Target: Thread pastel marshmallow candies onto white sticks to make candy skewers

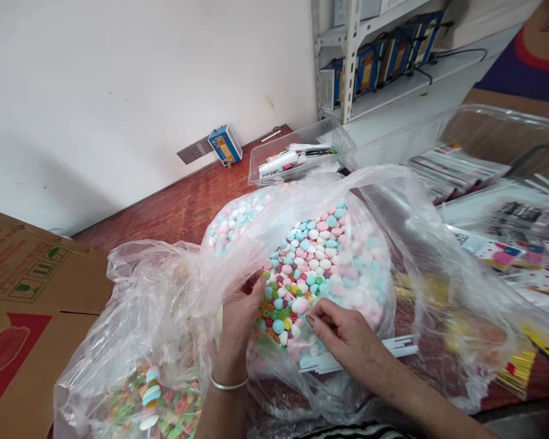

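Observation:
A big clear plastic bag (375, 244) lies open before me, full of pastel pink, blue and white button-shaped candies (318, 250). Small red, green and orange gummy rings (274, 317) are mixed in near its front. My left hand (240, 314), with a bangle on its wrist, is pinched at the bag's left side; a yellow-green bit shows by its fingertips, too small to name. Over the candies, my right hand (348, 335) is closed in a pinch, its contents hidden. White sticks (400, 346) lie beneath my right wrist. A candy skewer (150, 396) rests at the lower left.
Another clear bag (137, 311) holds sugared gummies at left, beside a cardboard box (22, 305). Behind stand a plastic tray (302, 152) and a blue device (226, 145) against the wall. Printed packets (507, 250) and gold ties (519, 369) lie at right.

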Action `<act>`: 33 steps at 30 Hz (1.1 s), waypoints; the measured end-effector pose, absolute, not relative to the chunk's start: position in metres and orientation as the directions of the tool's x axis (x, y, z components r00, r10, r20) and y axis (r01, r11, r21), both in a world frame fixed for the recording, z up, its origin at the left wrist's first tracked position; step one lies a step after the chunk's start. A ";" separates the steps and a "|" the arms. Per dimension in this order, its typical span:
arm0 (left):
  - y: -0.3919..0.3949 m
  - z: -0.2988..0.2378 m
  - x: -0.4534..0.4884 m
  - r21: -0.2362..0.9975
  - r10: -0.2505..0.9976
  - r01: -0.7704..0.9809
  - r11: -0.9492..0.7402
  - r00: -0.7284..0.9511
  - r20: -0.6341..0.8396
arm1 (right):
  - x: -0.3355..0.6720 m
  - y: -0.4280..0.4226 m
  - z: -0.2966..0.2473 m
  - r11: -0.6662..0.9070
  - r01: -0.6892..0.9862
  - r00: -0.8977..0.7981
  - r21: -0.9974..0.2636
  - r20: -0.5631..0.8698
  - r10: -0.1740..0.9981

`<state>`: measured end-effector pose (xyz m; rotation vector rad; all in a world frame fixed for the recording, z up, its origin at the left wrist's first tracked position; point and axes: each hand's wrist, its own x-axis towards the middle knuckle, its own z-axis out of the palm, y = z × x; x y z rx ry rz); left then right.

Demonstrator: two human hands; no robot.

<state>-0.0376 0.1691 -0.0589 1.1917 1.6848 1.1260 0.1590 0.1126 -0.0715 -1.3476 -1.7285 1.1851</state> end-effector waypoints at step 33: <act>0.139 -0.078 0.010 0.986 0.991 -0.101 0.132 -0.018 -0.135 | 0.163 0.109 -0.079 0.084 0.314 -0.200 -0.946 0.021 0.980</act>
